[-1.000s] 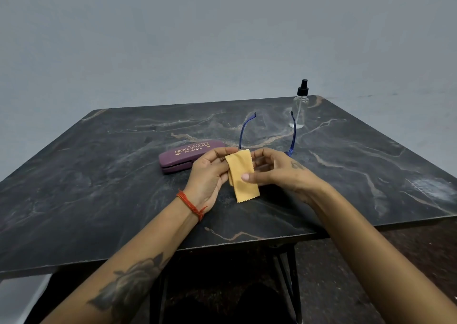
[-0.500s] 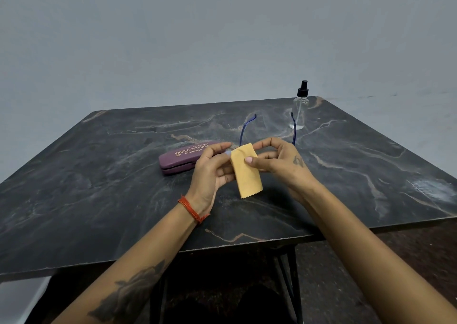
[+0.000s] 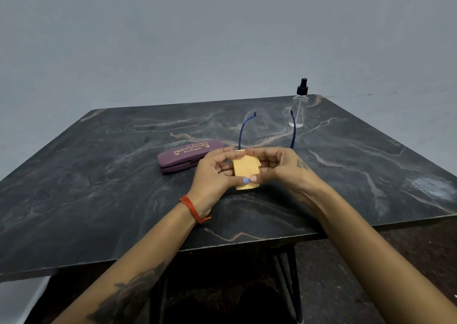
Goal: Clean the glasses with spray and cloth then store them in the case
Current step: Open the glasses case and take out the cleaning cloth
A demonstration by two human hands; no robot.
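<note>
Now left hand (image 3: 212, 172), right hand (image 3: 279, 167) both pinch yellow zigzag-edged cloth (image 3: 246, 172) over thin blue-armed glasses (image 3: 243, 131).

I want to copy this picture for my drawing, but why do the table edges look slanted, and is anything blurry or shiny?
In the head view, the wide lens stretches the table, so its edges splay outward; the hands' fingertips on the cloth look slightly smeared; the light is soft with faint shadows; a pale sheen shows on the table's right side; the clear spray bottle is sharp enough.
</note>
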